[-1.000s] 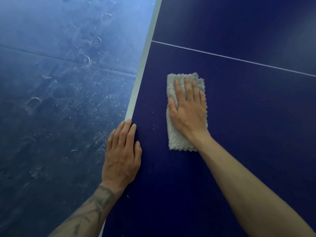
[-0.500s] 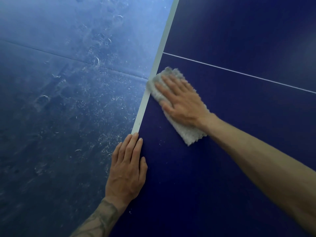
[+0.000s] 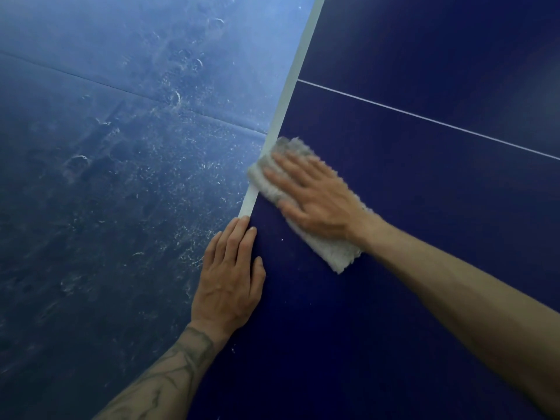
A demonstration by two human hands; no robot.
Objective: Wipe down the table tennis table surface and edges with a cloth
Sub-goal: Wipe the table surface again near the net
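The dark blue table tennis table [image 3: 424,268] fills the right half of the view, with a white edge stripe [image 3: 291,86] down its left side and a thin white centre line [image 3: 424,118]. A folded grey-white fluffy cloth [image 3: 330,253] lies on the table with its far corner over the edge stripe. My right hand [image 3: 315,195] presses flat on the cloth with straight, spread fingers. My left hand [image 3: 230,277] rests flat on the table's left edge just below the cloth, fingers straight and together.
Left of the table lies a blue floor [image 3: 121,177], scuffed with white marks and dust, with a seam [image 3: 136,92] running across it. Small white specks dot the table near my left hand.
My right hand slid the cloth left and toward me until it reached the white edge stripe, turning it diagonal. My left hand stayed planted on the edge.
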